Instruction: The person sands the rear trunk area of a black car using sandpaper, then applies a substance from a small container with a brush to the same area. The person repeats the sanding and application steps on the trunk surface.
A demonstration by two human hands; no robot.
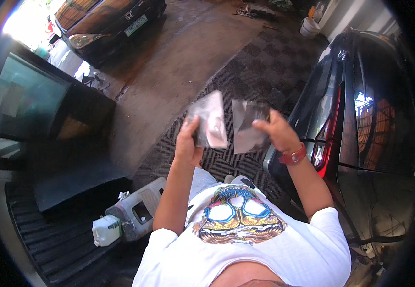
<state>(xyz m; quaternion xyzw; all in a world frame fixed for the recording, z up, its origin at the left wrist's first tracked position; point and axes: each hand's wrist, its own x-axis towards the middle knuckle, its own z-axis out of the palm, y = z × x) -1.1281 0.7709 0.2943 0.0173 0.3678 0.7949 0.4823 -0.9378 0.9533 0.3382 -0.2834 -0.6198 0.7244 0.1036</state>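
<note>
My left hand (pixel 187 141) is closed on the left edge of a flat, shiny packet (pixel 213 122), pale and silvery, its surface blurred by motion and glare. In my right hand (pixel 284 134) is a thin, rectangular clear plastic sleeve (pixel 246 131), pinched at its right side with the thumb on top. It looks dark above and pinkish below; what is inside it, if anything, I cannot make out. Both are held up at about chest height, side by side with a narrow gap between them. A red watch (pixel 293 155) is on my right wrist.
Close on the right stands a dark car (pixel 329 95) with a red tail light (pixel 329 138). Another dark car (pixel 116 28) is at the far left. A white jug (pixel 106 230) and a grey plastic case (pixel 131 215) sit on a ridged black surface (pixel 49 239). Dark textured matting (pixel 260 67) covers the floor ahead; a white bucket (pixel 309 27) stands beyond.
</note>
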